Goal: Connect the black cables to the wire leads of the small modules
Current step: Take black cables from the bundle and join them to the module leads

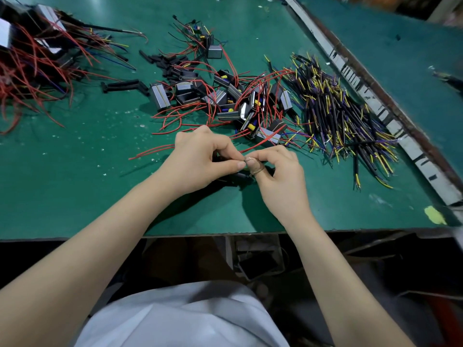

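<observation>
At mid-frame, the left hand (200, 156) and right hand (278, 171) met thumb to thumb, each grip pinched shut on a thin wire lead (248, 160) above the green tabletop (75, 196). Small modules (225, 96) with red leads lay heaped just above the hands; black cables (338, 116) were piled at right, near the tabletop's taped edge (375, 103). Bare tabletop lay open at lower left.
</observation>
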The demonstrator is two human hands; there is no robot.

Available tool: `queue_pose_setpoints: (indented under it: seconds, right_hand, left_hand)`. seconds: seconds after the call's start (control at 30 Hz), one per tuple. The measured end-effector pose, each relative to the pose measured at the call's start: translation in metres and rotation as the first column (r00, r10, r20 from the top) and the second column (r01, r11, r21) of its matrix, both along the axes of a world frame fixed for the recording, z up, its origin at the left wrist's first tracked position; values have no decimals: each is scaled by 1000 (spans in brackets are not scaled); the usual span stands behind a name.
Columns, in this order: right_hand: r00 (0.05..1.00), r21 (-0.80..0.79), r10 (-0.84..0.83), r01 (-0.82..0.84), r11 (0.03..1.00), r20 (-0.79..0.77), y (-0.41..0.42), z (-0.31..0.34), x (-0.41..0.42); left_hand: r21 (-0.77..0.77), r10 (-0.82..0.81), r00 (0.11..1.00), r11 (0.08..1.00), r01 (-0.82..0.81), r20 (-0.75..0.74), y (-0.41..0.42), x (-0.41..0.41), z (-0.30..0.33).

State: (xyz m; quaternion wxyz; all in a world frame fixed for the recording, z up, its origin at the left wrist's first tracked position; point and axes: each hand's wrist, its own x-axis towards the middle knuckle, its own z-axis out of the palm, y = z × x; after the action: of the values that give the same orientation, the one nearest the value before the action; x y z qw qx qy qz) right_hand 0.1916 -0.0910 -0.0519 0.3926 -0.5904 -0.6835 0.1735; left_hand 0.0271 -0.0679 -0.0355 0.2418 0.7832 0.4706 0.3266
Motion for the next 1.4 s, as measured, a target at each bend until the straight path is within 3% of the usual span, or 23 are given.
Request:
queue_pose_setpoints:
  seconds: [0.17, 0.5, 0.83, 1.0, 1.1, 1.23, 1.4]
  right_hand:
    - [1000, -14, 27, -27, 1000, -7, 0, -2, 0]
    - [994, -39, 77, -81, 996, -83, -2, -2, 3]
    - [999, -110, 27, -31, 994, -37, -1, 0, -4]
    - [1000, -137, 6, -7, 991, -4, 0, 4, -7]
    - [999, -5, -35, 35, 999, -27, -5, 5, -6]
    - [951, 295, -189, 112, 949, 246, -20, 2, -3]
    - [898, 320, -193, 63, 945, 396, -24, 0, -13]
  left_hand:
    - [-42, 36, 997, 999, -34, 70, 0, 0, -1]
    - [-80, 9, 1000, 997, -8, 12, 0, -2, 7]
    - [317, 201, 957, 940, -128, -210, -7, 3, -5]
    - [314, 164, 949, 946, -74, -268, -5, 4, -6]
    - [195, 127, 970, 977, -86, -209, 0, 2, -8]
    - [124, 90, 980, 990, -68, -180, 2, 2, -8]
    - [53, 64, 987, 997, -57, -145, 2, 1, -6]
